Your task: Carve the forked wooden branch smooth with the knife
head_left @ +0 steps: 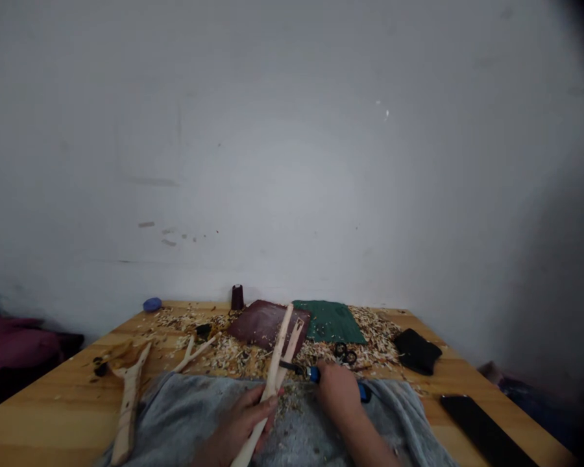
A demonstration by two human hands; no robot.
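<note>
Forked, pale bare-wood stick [275, 363] and blue-handled tool [314, 374]

The stick slants above a crumpled grey cloth [185, 415] at the near edge of the light-brown wooden counter [53, 428], its prongs pointing away. The left hand [246, 418] grasps the stem below the fork; the right hand [338, 389] is wrapped around the tool's handle, and the dark, thin tip overlaps the prongs. Whether the tip bites into the wood is too small to tell.

If it skidded off the rounded wood, it could run toward the left hand, which sits near the fork. Too much sideways force might split a slender prong. With no firm rest visible beneath, a loose hold could let the stick twist.
</note>
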